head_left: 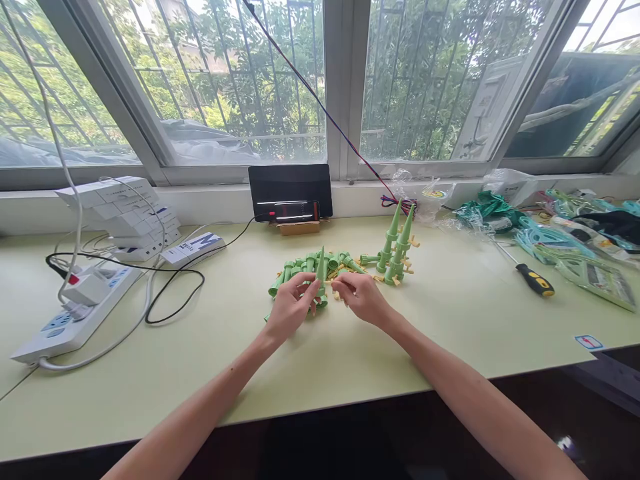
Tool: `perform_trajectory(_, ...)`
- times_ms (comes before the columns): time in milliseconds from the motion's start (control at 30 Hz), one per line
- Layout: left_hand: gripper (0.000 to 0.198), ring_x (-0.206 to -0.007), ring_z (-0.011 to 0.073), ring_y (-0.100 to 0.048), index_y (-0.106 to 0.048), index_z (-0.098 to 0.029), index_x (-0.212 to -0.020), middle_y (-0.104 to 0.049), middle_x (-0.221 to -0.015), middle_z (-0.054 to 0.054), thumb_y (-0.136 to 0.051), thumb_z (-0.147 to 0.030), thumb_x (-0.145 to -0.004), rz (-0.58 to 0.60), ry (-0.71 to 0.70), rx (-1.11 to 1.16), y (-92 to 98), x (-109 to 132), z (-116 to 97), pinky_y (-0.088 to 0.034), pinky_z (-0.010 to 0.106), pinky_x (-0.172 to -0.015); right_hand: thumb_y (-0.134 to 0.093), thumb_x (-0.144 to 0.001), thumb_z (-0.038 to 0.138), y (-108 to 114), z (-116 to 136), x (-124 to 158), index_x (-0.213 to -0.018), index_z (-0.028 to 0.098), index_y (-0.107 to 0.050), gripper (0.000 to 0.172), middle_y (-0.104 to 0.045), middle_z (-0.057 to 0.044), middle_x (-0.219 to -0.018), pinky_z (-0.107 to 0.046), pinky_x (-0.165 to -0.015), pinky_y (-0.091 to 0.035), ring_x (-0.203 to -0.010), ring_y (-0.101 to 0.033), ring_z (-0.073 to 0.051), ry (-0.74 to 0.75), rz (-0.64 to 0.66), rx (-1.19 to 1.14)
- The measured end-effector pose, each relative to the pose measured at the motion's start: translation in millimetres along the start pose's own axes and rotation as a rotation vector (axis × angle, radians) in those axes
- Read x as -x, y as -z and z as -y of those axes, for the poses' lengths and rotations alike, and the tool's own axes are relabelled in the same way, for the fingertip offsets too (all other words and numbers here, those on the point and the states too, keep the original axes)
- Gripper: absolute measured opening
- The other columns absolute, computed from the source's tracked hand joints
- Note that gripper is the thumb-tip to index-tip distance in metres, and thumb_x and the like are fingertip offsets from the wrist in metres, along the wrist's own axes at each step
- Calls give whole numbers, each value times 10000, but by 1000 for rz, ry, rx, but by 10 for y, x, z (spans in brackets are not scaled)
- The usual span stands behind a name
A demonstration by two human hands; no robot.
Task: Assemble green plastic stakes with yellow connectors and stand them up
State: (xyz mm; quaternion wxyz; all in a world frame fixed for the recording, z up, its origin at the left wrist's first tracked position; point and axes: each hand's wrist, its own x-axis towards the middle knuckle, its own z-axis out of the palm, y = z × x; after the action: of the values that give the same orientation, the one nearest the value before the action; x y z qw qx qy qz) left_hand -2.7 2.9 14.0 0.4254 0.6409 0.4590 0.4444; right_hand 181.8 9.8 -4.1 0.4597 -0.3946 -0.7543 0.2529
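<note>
Reaching forward from the near edge, both bare forearms converge over the middle of the pale green surface [150, 373]. The left hand [290, 308] is curled, fingertips closed around a green cone [321, 267] held upright, point up. The right hand [363, 298] faces it, fingers bent and tips drawn close beside the cone's lower end; whether they grip a part cannot be determined, since the fingers hide it. Directly behind the hands lies a pile of green parts [300, 265] mixed with small yellow pieces, their shapes hard to separate. Just right of the pile, a cluster of standing cones [399, 248] is upright. A screwdriver [534, 279] lies well apart to the right. A clear plastic bag [426, 197] against the window sill holds contents that are unreadable; the packets [590, 267] at far right hold teal items and are cut off by the frame edge.
</note>
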Motion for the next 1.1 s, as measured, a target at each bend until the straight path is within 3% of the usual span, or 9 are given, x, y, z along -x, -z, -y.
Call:
perform_trajectory(267, 358, -501, 112, -566, -625, -167, -957, -595, -690, 6, -657, -496, -821, 2, -35, 10, -6, -12, 13, -434, 228, -451, -430, -979, 402, -6, 34, 5, -728, 185, -574, 361, -500, 18, -529, -250, -518, -374, -497, -450, -123, -33, 11, -15)
perform_trajectory(700, 345, -490, 117, -542, -658, -167, -932, -579, -632, -2, -664, -490, -810, -5, -50, 14, -2, -7, 30, -437, 244, -469, -518, -935, 385, -12, 43, 8, -757, 182, -586, 279, -536, 3, -602, -256, -527, -408, -526, -480, -123, -10, -23, -64)
perform_trajectory(1100, 307, -485, 115, -528, -657, -177, -882, -570, -645, -2, -673, -475, -809, -9, -46, 20, -2, -9, 47, -420, 238, -447, -588, -885, 306, -42, -14, 8, -845, 183, -644, 141, -662, -47, -737, -281, -589, -468, -619, -562, -157, 10, -78, -71)
